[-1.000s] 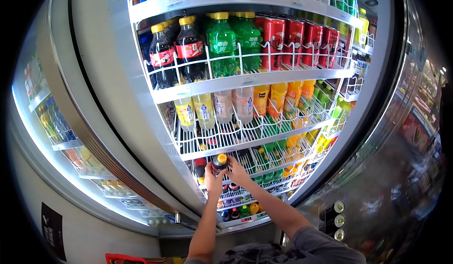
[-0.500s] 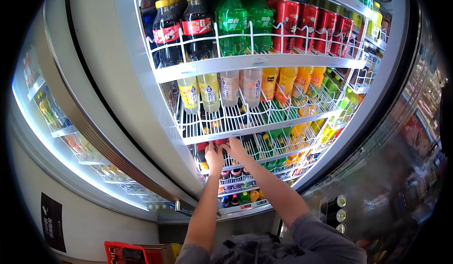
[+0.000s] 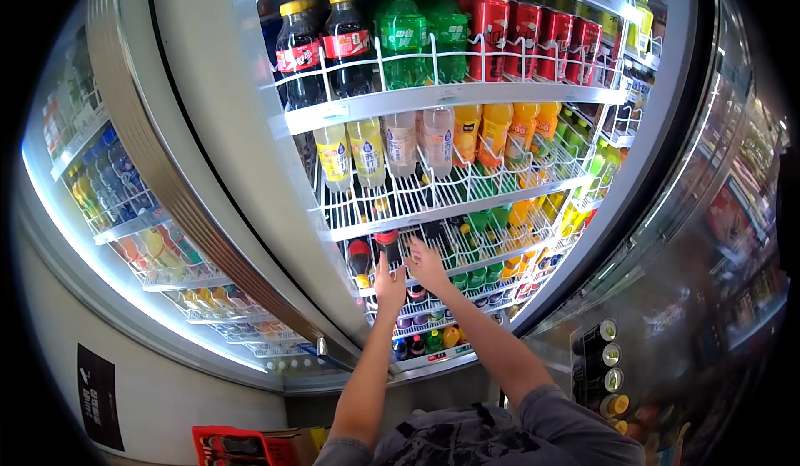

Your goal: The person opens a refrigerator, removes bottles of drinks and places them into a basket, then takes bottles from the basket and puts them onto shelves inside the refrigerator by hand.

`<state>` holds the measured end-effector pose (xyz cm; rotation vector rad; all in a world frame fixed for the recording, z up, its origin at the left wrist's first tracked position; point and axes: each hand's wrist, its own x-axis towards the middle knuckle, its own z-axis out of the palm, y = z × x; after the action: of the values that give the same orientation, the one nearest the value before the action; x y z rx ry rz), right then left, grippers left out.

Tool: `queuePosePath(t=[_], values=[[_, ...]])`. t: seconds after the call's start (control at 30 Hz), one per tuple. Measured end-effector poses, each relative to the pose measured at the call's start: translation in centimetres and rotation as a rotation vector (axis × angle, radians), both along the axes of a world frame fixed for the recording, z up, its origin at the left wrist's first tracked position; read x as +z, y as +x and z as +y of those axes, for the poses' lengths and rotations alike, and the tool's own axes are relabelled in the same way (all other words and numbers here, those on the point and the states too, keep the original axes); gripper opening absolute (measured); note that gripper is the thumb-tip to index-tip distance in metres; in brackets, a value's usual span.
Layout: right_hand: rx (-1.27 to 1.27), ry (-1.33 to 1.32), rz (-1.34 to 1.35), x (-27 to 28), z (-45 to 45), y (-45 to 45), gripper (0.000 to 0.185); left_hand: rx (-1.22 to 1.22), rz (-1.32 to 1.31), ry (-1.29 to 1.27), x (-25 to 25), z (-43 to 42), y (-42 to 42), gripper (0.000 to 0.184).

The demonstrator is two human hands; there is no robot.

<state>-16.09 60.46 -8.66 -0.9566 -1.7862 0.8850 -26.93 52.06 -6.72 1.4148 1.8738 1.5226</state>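
Note:
Both my hands reach into the drinks fridge at a lower wire shelf (image 3: 467, 254). The fingers of my left hand (image 3: 389, 284) point up against a dark bottle with a red cap (image 3: 387, 239); no firm grip shows. Just to the right, my right hand (image 3: 426, 266) is open, with its fingers apart and nothing visible in them. Another dark bottle with a red top (image 3: 359, 256) stands to the left of the hands. Parts of the bottles behind my fingers are hidden.
Above are cola bottles (image 3: 347, 45), green bottles (image 3: 403, 37), red cans (image 3: 488, 41), soda water bottles (image 3: 367, 151) and orange drinks (image 3: 497, 133). The fridge door (image 3: 204, 208) stands open at left. A red crate (image 3: 242, 445) is at the bottom left, with dark cans (image 3: 596, 356) at right.
My hands have moved apart from each other, and the right one has opened away from the red-capped bottle. The two red-topped bottles show more clearly. The view has shifted slightly.

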Motion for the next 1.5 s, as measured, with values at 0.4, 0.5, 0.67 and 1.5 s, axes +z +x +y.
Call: queuePosePath(t=[0.4, 0.5, 0.67, 1.5], values=[[-0.102, -0.030, 0.185, -0.5, -10.1, 3.8, 0.041, -0.196, -0.315, -0.090, -2.5, -4.7, 2.1, 0.056], [-0.106, -0.057, 0.205, -0.3, -11.8, 4.7, 0.040, -0.203, -0.437, -0.069, -1.8, -6.9, 3.1, 0.051], [-0.100, -0.089, 0.189, 0.5, -15.4, 6.1, 0.039, -0.153, -0.440, -0.014, -1.4, -11.2, 4.9, 0.048], [0.255, -0.173, 0.325, 4.7, -36.4, 3.4, 0.036, 0.069, -0.552, 0.152, 2.7, -39.2, 2.2, 0.039]])
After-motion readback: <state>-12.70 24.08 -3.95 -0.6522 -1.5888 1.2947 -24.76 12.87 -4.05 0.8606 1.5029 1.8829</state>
